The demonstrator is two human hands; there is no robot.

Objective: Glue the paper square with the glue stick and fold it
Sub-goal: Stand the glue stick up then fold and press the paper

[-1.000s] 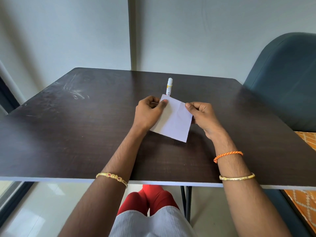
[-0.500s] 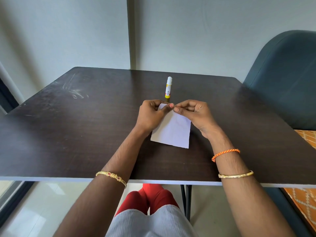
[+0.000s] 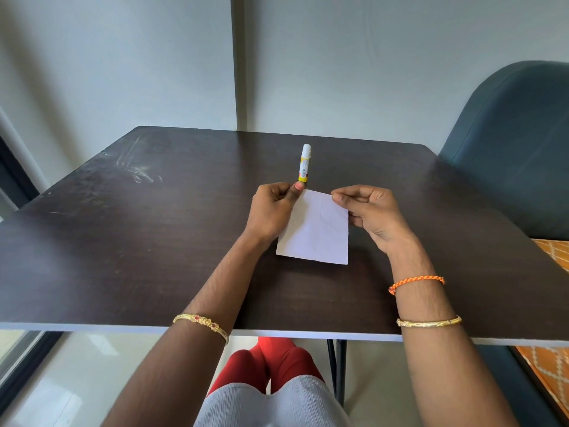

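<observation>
While my left hand (image 3: 271,211) and right hand (image 3: 374,215) pinch its top corners, the thin white paper square (image 3: 317,231) hangs flat between my fingers. I see the round glue stick (image 3: 304,163) capped, just past my left fingertips, on the dark table (image 3: 138,241).

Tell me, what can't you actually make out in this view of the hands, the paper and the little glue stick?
- Glue stick, head view: label print too small to read; whether glue has been used cannot be told.
- Paper square: its left edge lies behind the left hand; its underside faces away; any glue on it does not show.
- Right hand: fingertips pinching the top right corner are curled out of sight.
- Table: near edge hides the lap.
</observation>
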